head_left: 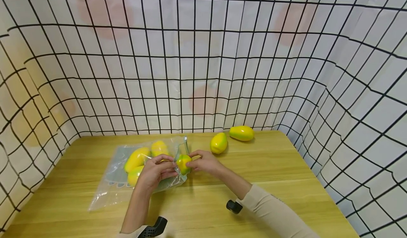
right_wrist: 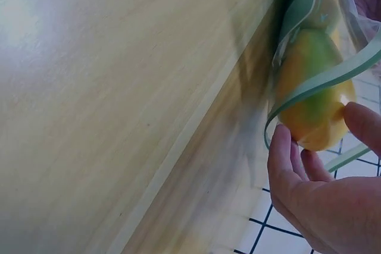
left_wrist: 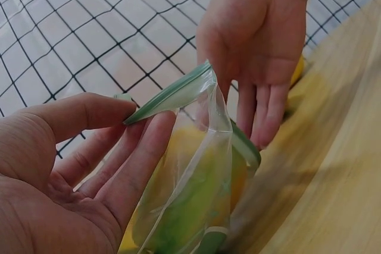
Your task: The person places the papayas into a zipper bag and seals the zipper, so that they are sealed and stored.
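Observation:
My left hand (head_left: 154, 171) pinches the green zip edge of a clear plastic zip bag (left_wrist: 205, 108) between thumb and fingers, holding its mouth apart. At that mouth is a yellow-green mango (right_wrist: 315, 87), mostly inside, with the green strip crossing over it. My right hand (head_left: 206, 163) holds the mango's outer end with thumb and fingertips, as the right wrist view shows. Several more mangoes lie inside the bag, among them a long yellow one (head_left: 137, 159) and another by the far side (head_left: 159, 148). The left hand partly covers a third mango (head_left: 135, 176).
Two loose mangoes lie toward the back of the wooden table (head_left: 270, 181): one upright-looking (head_left: 218, 143), the other on its side (head_left: 241, 133). A black wire grid (head_left: 194, 56) before white sheeting encloses the back and sides. Each wrist carries a black camera mount.

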Demonstrator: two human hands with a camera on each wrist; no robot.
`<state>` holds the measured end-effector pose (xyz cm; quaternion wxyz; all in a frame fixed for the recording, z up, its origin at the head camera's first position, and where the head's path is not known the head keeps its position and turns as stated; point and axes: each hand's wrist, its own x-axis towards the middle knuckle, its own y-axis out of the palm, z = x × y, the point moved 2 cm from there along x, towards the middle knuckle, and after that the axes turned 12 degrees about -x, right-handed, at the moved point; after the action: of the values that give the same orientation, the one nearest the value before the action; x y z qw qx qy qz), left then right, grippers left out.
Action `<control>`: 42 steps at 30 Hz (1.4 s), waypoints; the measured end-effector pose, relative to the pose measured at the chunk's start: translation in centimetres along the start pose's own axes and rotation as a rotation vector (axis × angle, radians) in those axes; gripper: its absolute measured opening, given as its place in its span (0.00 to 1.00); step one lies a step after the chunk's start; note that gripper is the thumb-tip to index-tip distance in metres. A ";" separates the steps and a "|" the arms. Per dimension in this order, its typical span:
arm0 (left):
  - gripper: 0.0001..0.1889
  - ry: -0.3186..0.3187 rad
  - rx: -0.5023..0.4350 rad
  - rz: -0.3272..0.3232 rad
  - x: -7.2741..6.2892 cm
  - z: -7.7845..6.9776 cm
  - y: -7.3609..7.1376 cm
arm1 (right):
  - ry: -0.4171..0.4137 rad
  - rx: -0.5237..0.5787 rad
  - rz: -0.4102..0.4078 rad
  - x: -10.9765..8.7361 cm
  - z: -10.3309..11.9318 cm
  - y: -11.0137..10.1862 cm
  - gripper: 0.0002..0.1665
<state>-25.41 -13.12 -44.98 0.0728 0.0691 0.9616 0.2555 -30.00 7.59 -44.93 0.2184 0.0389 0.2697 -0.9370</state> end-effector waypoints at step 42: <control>0.03 0.002 0.005 -0.003 0.0 0.2 -0.1 | -0.032 -0.081 0.042 -0.7 0.0 0.1 0.27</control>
<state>-25.39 -13.08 -45.15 0.0721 0.0677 0.9624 0.2530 -29.30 7.80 -44.86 0.2437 0.0205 0.3030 -0.9211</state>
